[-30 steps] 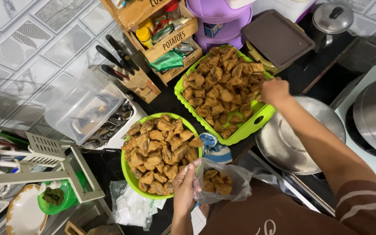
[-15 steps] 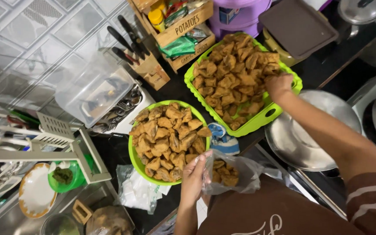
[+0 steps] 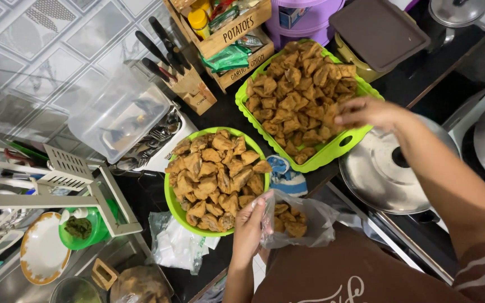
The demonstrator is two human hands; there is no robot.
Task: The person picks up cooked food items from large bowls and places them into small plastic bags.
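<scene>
Left hand [image 3: 249,224] is pinched on the mouth of a clear bag [image 3: 296,224], held open and close to the body so pieces can drop straight in; a few fried pieces sit in it already. Right hand [image 3: 366,112] is out over the green tray [image 3: 338,147], fingers closed on one fried piece [image 3: 332,115] at the near edge of the pile. A round green bowl [image 3: 170,196] of the same snack sits just beyond the left hand. Further out from the hands: a wooden crate [image 3: 237,28] with printed lettering holding a yellow jar and green packets, a knife block [image 3: 195,90], a purple tub [image 3: 304,19] with a label. Steel lid [image 3: 383,174] under the right forearm on the bench
</scene>
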